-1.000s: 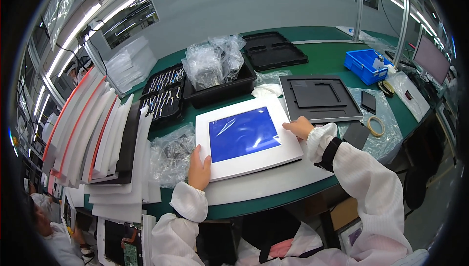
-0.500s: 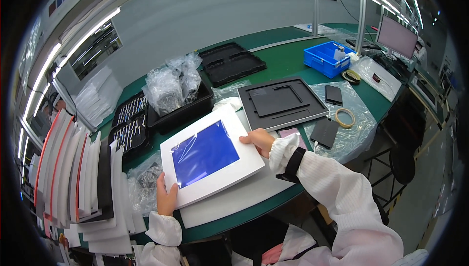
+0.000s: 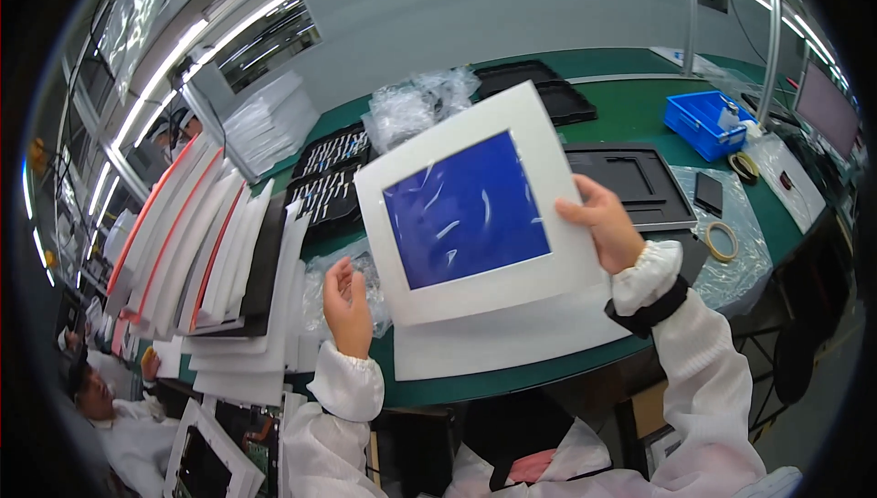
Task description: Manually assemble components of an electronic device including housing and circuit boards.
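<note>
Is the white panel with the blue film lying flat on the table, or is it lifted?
Lifted: the right hand holds the white panel tilted above the table.

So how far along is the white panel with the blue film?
Done: the white panel is lifted off the white sheet on the green bench. In hand: the right hand grips its right edge; the left hand is off it. Left: its blue film is still on.

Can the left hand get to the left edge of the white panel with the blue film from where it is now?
Probably yes. The left hand is open and empty, just beside the lower left corner of the white panel, which the right hand holds up off the table. Nothing lies between them.
</note>
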A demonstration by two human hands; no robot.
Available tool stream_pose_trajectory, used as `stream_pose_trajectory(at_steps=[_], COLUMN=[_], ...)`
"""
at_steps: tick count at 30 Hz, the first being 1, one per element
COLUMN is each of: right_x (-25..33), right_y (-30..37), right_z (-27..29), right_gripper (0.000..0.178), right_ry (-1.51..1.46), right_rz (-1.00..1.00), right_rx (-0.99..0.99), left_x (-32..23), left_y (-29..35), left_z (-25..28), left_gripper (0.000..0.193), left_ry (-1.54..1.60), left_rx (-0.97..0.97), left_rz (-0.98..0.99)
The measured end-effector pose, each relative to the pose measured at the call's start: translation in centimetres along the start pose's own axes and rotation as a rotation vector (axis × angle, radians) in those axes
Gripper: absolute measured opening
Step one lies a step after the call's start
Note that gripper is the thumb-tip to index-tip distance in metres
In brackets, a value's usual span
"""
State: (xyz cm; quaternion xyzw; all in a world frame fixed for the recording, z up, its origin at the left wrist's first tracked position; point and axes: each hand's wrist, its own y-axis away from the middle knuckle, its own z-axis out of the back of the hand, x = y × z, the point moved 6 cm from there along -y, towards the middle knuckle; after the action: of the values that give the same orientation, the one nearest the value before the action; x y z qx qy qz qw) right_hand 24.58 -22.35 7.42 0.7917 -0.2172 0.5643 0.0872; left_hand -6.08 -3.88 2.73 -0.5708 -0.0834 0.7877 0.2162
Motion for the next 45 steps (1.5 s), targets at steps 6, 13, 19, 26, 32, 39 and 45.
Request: stream_pose_trajectory(at_steps=[6,13,19,26,32,39,45], right_x=[5.9,7.8,3.8,-1.4,-5.1,-7.9,-10.4], right_y=[1.8,5.3,4.6,2.2,1.2,-2.7,-4.0], right_z=[-0.3,-3.1,-0.4,-0.9,-2.1,-6.2,-8.9], right_gripper=[0.040,0.021,0.021,0.034,0.040,0.015,0.010], right_ry=[0.287,0.951,1.088,1.443,1.809,1.450,1.468], right_rz=[0.441,0.899,0.925,0.796,0.519,0.356,0.413], right_rx=[0.131,0.317,0.312,0.515,0.806,0.554,0.511], left_x=[-5.1,-1.8,-0.3,1.2,2.5,2.2,-5.5], left_y=[-2.0,0.9,9.0,12.6,12.9,12.7,12.3], left_z=[-0.7,-1.3,-0.5,0.2,0.9,0.5,2.1], left_gripper=[0.064,0.054,0.060,0.059,0.058,0.066,0.066], left_ry=[0.903,1.372,1.220,1.189,1.177,0.839,-0.338], left_rx=[0.403,0.488,0.535,0.398,0.425,0.428,0.298], left_rz=[0.523,0.636,0.575,0.665,0.705,0.630,-0.141])
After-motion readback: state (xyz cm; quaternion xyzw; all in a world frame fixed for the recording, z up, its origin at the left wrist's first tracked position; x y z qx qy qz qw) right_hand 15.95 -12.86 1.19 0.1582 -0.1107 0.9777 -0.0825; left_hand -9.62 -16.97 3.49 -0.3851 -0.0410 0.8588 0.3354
